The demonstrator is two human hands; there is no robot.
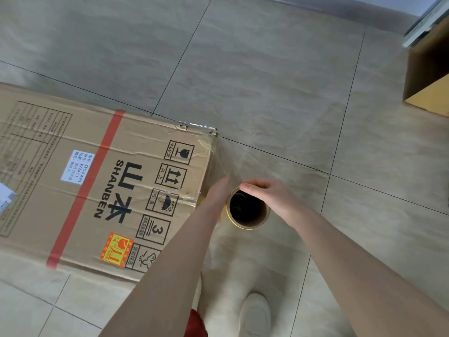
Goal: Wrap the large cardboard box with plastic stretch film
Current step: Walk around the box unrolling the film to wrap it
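right hand grips the top rim of the stretch film roll, thumb hooked over the edge of its hollow cardboard core and the other fingers curled round the far side. left hand lies with straight fingers between the roll and the end of the cardboard box, flat against the roll's side rather than closed round it. the box lies on its broad face on the tiled floor, its near end just beside the upright roll. a sheet of clear film runs from the roll up to the box's far corner, where it looks bunched and already stuck.

the box is likely heavy and awkward to turn, and its creased, taped board looks soft at the corners, so it is better left lying and the roll carried round it. the roll is stiff and easy to hold by the core ends, which let it spin. the film itself is thin, stretchy and clingy; it will probably neck down or tear if pulled too hard over the crushed corner, so steady tension seems wise.
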